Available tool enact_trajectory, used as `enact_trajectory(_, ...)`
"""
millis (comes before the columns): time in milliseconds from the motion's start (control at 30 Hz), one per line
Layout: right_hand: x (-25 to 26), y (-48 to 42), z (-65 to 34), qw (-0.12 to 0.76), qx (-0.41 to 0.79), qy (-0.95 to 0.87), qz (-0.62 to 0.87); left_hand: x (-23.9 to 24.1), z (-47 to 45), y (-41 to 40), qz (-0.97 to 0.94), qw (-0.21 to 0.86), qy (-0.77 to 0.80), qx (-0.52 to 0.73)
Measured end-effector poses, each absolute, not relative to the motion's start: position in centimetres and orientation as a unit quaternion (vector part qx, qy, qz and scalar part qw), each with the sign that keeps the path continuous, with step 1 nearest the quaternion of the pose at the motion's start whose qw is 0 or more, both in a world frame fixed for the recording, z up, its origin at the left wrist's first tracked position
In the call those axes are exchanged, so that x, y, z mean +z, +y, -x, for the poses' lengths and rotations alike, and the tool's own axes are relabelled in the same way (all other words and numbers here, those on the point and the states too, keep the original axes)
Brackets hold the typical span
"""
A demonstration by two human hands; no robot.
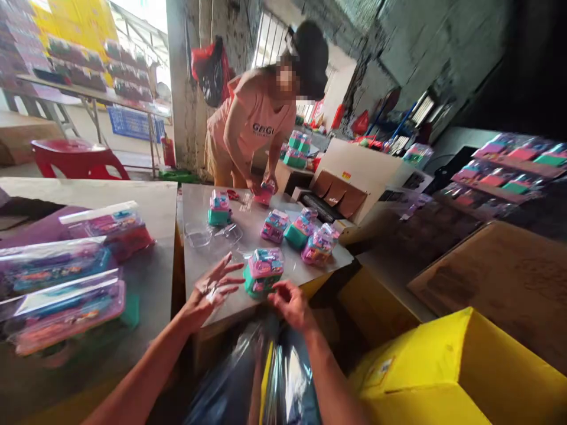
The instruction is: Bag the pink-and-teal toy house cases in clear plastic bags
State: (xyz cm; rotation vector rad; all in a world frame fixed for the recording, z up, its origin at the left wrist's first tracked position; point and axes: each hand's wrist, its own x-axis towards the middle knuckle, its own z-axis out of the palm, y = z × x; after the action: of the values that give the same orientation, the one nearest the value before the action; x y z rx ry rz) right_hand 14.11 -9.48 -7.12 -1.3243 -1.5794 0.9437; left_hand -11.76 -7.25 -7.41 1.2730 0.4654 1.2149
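Observation:
A pink and teal plastic toy case (264,270) stands near the front edge of the grey table (230,306). To its left is my left hand (215,286), fingers spread and holding nothing; a whitish patch shows on it. My right hand (291,302) is at the case's lower right corner, its fingers loosely bent and apart; whether they touch the case is hard to tell. Behind the case lie clear plastic shells (198,236). Several similar cases, among them a purple one (274,226) and a teal one (301,229), sit further back.
Across the table a person in a pink shirt (261,112) handles a pink case (264,193). Beside them stands a beige machine with a roller conveyor (316,206). Wrapped cases (73,307) lie on the left table. A yellow carton (425,360) is at my right; a red stool (77,154) stands back left.

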Motion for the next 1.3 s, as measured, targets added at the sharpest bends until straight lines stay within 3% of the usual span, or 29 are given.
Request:
enact_trajectory(67, -7.6, -7.0, -16.0, 0.494, 0.309, -0.588, 0.561, -8.2, 12.0, -6.0, -0.526, 0.632, 0.233, 0.518)
enact_trajectory(133, -8.3, -4.4, -17.4, 0.502, 0.292, -0.588, 0.563, -8.7, 11.9, -4.9, -0.499, 0.653, 0.258, 0.508)
enact_trajectory(367, -9.8, 0.8, -17.9, 0.425, 0.464, -0.637, 0.444, -10.1, 10.6, -2.7, -0.482, 0.664, 0.267, 0.505)
enact_trajectory(467, -9.6, 1.3, -18.3, 0.418, 0.484, -0.623, 0.451, -10.3, 10.2, -2.0, -0.503, 0.643, 0.304, 0.491)
enact_trajectory(867, -8.3, 2.1, -19.6, 0.607, 0.417, -0.545, 0.400, -8.7, 7.9, 1.4, -0.703, 0.514, 0.307, 0.384)
enact_trajectory(1200, -9.7, 1.6, -19.7, 0.471, 0.526, -0.582, 0.403, -10.5, 7.9, 2.2, -0.741, 0.430, 0.350, 0.378)
enact_trajectory(1300, -9.8, 1.6, -19.7, 0.439, 0.509, -0.608, 0.423, -11.1, 8.0, 2.1, -0.657, 0.485, 0.402, 0.415)
